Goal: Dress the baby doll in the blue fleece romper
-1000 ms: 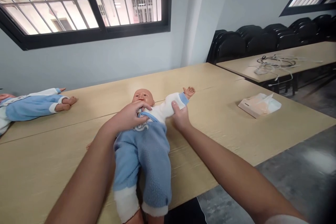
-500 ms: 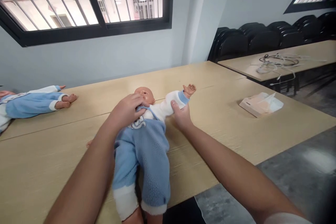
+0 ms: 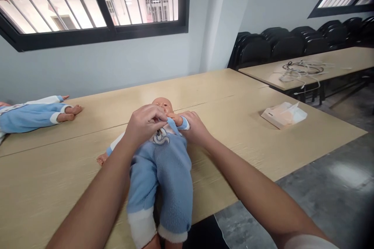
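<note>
A baby doll (image 3: 172, 171) in blue fleece overalls and a white top lies on its back, feet toward me. My left hand (image 3: 143, 124) is at its chest, fingers pinched on the overalls' blue shoulder strap (image 3: 173, 125). My right hand (image 3: 197, 129) is closed around the doll's bent arm by the blue cuff (image 3: 185, 123). That arm's small hand (image 3: 175, 118) lies beside the strap, just below the face. My left hand covers part of the chest. The doll's other arm (image 3: 103, 158) sticks out past my left forearm.
A second doll (image 3: 35, 114) in similar clothes lies at the table's far left. On the right of the wooden table (image 3: 233, 155) sits a tissue box (image 3: 280, 116). Tangled cables (image 3: 304, 71) lie on another table, with stacked black chairs (image 3: 257, 50) behind.
My right hand has brought the doll's outstretched arm inward, bending it toward the chest and strap. My left hand now lifts the strap slightly. The view has shifted a little to the right.
</note>
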